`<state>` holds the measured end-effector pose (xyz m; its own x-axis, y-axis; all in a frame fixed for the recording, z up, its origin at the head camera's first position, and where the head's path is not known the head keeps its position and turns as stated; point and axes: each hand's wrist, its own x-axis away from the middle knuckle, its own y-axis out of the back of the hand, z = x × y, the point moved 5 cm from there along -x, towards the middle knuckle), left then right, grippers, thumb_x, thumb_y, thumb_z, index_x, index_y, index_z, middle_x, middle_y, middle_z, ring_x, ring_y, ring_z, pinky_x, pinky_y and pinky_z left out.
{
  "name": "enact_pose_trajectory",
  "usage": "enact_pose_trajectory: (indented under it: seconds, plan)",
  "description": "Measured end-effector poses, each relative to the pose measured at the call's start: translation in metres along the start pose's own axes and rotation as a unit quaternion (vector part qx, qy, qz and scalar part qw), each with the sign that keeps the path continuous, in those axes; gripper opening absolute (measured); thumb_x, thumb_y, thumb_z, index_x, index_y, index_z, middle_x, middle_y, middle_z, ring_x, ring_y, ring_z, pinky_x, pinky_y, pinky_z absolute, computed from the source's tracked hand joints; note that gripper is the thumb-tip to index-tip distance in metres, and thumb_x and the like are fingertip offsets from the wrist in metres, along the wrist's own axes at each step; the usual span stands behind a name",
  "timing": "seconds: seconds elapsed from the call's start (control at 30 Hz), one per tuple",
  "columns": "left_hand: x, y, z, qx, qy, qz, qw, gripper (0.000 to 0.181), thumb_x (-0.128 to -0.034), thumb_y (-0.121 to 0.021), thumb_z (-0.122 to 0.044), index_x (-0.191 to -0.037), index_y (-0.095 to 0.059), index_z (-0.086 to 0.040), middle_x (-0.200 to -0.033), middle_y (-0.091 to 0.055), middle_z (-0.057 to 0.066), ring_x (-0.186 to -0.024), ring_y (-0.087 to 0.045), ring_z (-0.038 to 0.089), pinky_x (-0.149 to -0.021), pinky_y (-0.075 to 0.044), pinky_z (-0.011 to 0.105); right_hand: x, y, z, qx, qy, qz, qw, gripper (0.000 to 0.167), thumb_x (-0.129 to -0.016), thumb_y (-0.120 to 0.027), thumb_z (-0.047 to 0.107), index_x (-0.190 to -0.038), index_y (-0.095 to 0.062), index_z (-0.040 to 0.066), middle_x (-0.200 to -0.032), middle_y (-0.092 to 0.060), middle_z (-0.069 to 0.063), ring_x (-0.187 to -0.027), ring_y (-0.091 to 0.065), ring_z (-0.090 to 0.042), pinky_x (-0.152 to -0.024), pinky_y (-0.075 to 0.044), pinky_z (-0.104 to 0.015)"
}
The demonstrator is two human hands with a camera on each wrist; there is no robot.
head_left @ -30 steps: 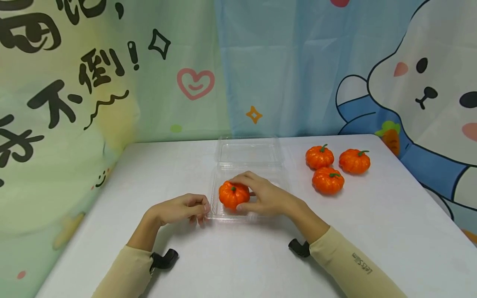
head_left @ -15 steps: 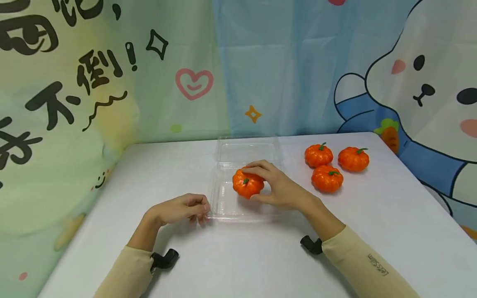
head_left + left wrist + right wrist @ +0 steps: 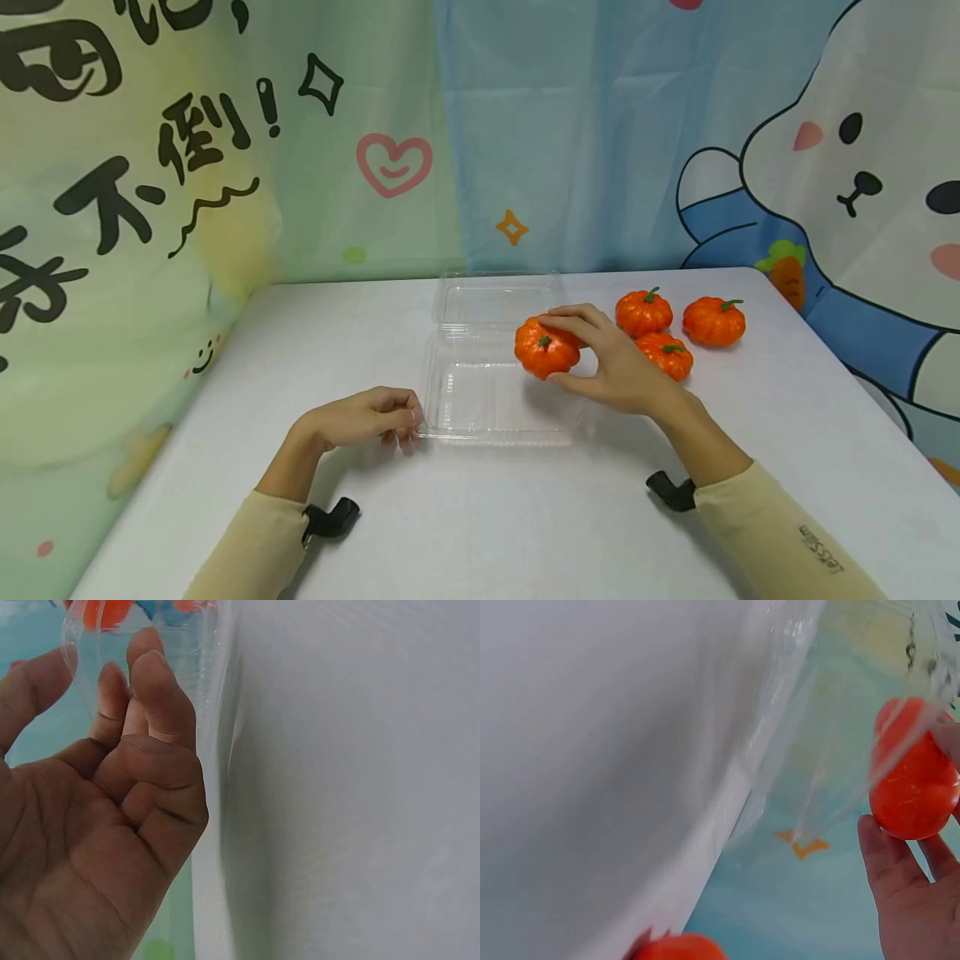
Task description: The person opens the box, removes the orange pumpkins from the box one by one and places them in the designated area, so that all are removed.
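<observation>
My right hand (image 3: 618, 367) grips a small orange pumpkin (image 3: 546, 350) with a green stem between thumb and fingers. The pumpkin is over the right half of a clear plastic clamshell container (image 3: 461, 404), whose lid (image 3: 498, 304) lies folded back. At the container's front left corner, my left hand (image 3: 367, 418) has curled fingers and pinches the rim, seen close in the left wrist view beside the plastic wall (image 3: 210, 667). In the right wrist view the held pumpkin (image 3: 915, 784) is partly behind clear plastic.
Three more pumpkins stand together at the back right of the white table (image 3: 480, 517): one behind (image 3: 643, 312), one at right (image 3: 714, 322), and one in front (image 3: 667, 354), partly hidden by my right hand. A printed cloth (image 3: 570, 150) hangs behind the table.
My right hand has lifted the pumpkin from the left half of the container and carried it to the right and slightly back. My left hand has stayed at the corner.
</observation>
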<state>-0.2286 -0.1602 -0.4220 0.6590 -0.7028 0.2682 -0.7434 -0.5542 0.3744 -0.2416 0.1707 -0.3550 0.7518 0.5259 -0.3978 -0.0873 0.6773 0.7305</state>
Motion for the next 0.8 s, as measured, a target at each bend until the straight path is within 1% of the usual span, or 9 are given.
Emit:
enact_pose_trajectory:
  seconds: [0.23, 0.37, 0.4, 0.5, 0.57, 0.63, 0.7, 0.77, 0.8]
  plan:
    - [0.000, 0.000, -0.001, 0.002, 0.002, 0.001, 1.0000, 0.020, -0.1045, -0.052, -0.021, -0.102, -0.063, -0.004, -0.094, -0.070, 0.015, -0.081, -0.062, 0.024, -0.070, -0.048, 0.029, 0.019, 0.026, -0.013, 0.043, -0.021, -0.035, 0.9982, 0.068, -0.084, -0.086, 0.018, -0.145, -0.056, 0.018, -0.147, -0.050, -0.005, -0.133, -0.049, -0.027, -0.100, -0.052, -0.054]
    - [0.001, 0.000, -0.003, 0.005, 0.003, 0.001, 1.0000, 0.020, -0.1043, -0.052, -0.021, -0.102, -0.063, -0.004, -0.094, -0.070, 0.015, -0.081, -0.063, 0.024, -0.070, -0.048, 0.029, 0.032, 0.044, -0.021, 0.069, -0.042, -0.059, 0.9950, 0.070, -0.083, -0.087, 0.019, -0.146, -0.056, 0.020, -0.147, -0.050, -0.003, -0.135, -0.047, -0.027, -0.102, -0.049, -0.056]
    - [0.001, 0.000, -0.004, 0.005, 0.004, 0.002, 1.0000, 0.020, -0.1044, -0.052, -0.021, -0.102, -0.063, -0.005, -0.094, -0.070, 0.014, -0.081, -0.063, 0.024, -0.070, -0.048, 0.029, 0.035, 0.048, -0.022, 0.077, -0.048, -0.064, 0.9938, 0.071, -0.083, -0.087, 0.019, -0.146, -0.056, 0.020, -0.147, -0.050, -0.002, -0.136, -0.046, -0.026, -0.104, -0.048, -0.054]
    - [0.001, 0.000, -0.004, 0.004, 0.005, 0.004, 1.0000, 0.020, -0.1046, -0.053, -0.022, -0.102, -0.063, -0.005, -0.094, -0.070, 0.014, -0.082, -0.063, 0.024, -0.070, -0.048, 0.029, 0.045, 0.058, -0.027, 0.083, -0.065, -0.074, 0.9917, 0.074, -0.082, -0.087, 0.020, -0.148, -0.054, 0.022, -0.147, -0.049, -0.002, -0.136, -0.046, -0.025, -0.108, -0.044, -0.031]
    - [0.001, 0.000, -0.004, 0.003, 0.006, 0.005, 1.0000, 0.020, -0.1044, -0.053, -0.023, -0.102, -0.063, -0.005, -0.093, -0.070, 0.014, -0.082, -0.063, 0.024, -0.070, -0.048, 0.029, 0.050, 0.064, -0.030, 0.081, -0.069, -0.080, 0.9911, 0.076, -0.082, -0.088, 0.017, -0.149, -0.053, 0.021, -0.146, -0.049, -0.003, -0.134, -0.047, -0.025, -0.104, -0.039, -0.015]
    - [0.001, 0.000, -0.004, 0.002, 0.006, 0.005, 1.0000, 0.020, -0.1041, -0.053, -0.023, -0.102, -0.063, -0.006, -0.093, -0.070, 0.014, -0.081, -0.062, 0.025, -0.070, -0.048, 0.029, 0.055, 0.070, -0.032, 0.083, -0.070, -0.088, 0.9902, 0.077, -0.080, -0.088, 0.014, -0.149, -0.053, 0.019, -0.145, -0.048, -0.005, -0.131, -0.049, -0.026, -0.099, -0.035, -0.004]
    - [0.001, 0.001, -0.004, 0.001, 0.007, 0.005, 1.0000, 0.020, -0.1038, -0.054, -0.023, -0.102, -0.063, -0.006, -0.091, -0.070, 0.013, -0.081, -0.062, 0.025, -0.070, -0.048, 0.029, 0.060, 0.075, -0.034, 0.084, -0.066, -0.097, 0.9896, 0.078, -0.079, -0.089, 0.011, -0.149, -0.053, 0.016, -0.145, -0.049, -0.008, -0.130, -0.050, -0.027, -0.096, -0.035, -0.001]
    - [0.000, 0.001, -0.004, 0.000, 0.008, 0.004, 1.0000, 0.020, -0.1038, -0.054, -0.023, -0.102, -0.063, -0.005, -0.091, -0.070, 0.013, -0.080, -0.061, 0.025, -0.070, -0.047, 0.029, 0.064, 0.081, -0.035, 0.089, -0.066, -0.105, 0.9882, 0.079, -0.079, -0.089, 0.009, -0.149, -0.053, 0.015, -0.145, -0.049, -0.008, -0.130, -0.050, -0.021, -0.095, -0.035, -0.001]
    - [0.000, 0.001, -0.003, -0.001, 0.008, 0.005, 1.0000, 0.020, -0.1038, -0.054, -0.023, -0.102, -0.063, -0.005, -0.091, -0.070, 0.013, -0.080, -0.060, 0.025, -0.070, -0.047, 0.029, 0.067, 0.083, -0.037, 0.091, -0.069, -0.109, 0.9875, 0.078, -0.079, -0.089, 0.009, -0.148, -0.053, 0.014, -0.145, -0.049, -0.009, -0.130, -0.050, -0.021, -0.094, -0.035, 0.000]
